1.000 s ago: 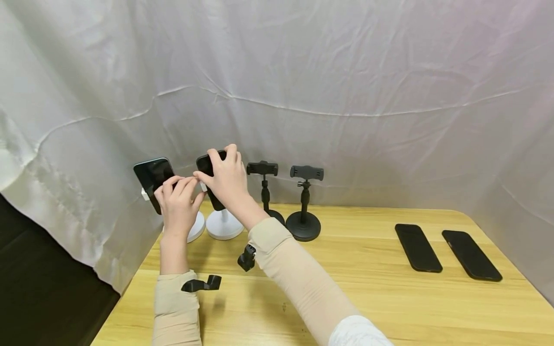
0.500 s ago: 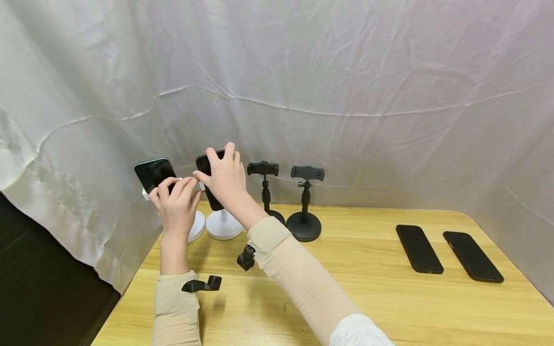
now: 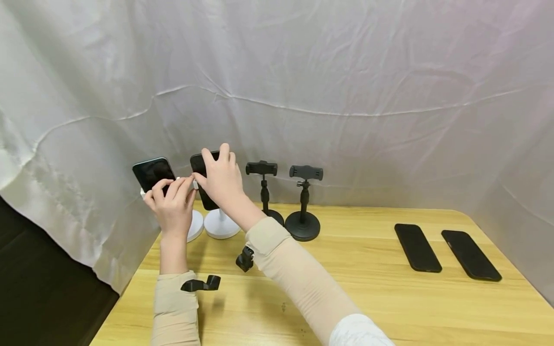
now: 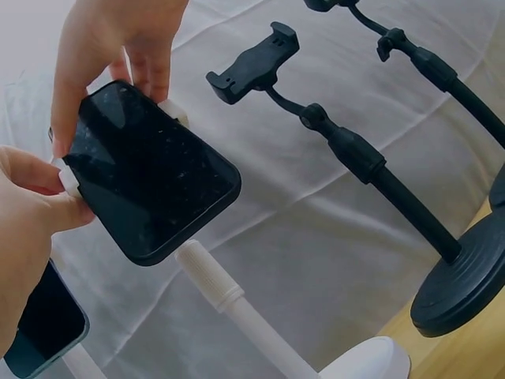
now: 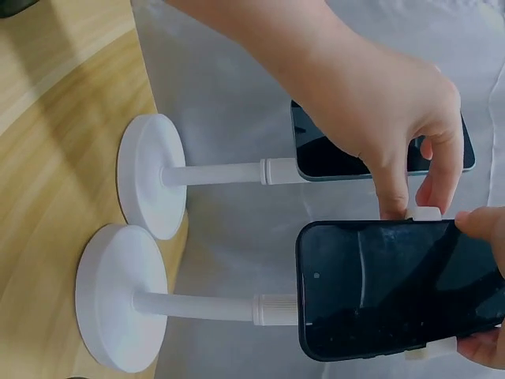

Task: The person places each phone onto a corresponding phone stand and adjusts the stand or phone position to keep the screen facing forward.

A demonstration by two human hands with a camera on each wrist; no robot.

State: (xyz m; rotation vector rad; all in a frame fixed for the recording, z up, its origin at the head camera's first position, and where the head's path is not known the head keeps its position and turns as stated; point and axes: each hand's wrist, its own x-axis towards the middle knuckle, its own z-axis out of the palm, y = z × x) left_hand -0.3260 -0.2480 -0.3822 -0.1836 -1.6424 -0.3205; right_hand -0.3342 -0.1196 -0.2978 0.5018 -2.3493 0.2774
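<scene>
My left hand (image 3: 173,206) pinches the white clamp jaw of a phone stand between thumb and fingers, at one long edge of a black smartphone (image 5: 387,288). My right hand (image 3: 222,178) grips that smartphone from above, its thumb at one edge and its fingers at the other. In the left wrist view the smartphone sits tilted between the two white clamp ends, screen towards the camera. Below it runs the stand's white pole (image 5: 213,306) down to a round base (image 5: 118,300). Behind my left hand, a second smartphone (image 3: 152,173) is held up on another white stand (image 5: 150,174).
Two black phone stands (image 3: 265,192) (image 3: 304,204) stand just right of the white ones, their clamps bare. Farther right, two dark smartphones (image 3: 418,247) (image 3: 471,254) lie flat on the wooden table (image 3: 368,288). A pale curtain (image 3: 346,120) hangs close behind the stands.
Both hands and the smartphone they work on have shifted slightly left. My left hand's fingers now show less over the second smartphone, which stays in place.
</scene>
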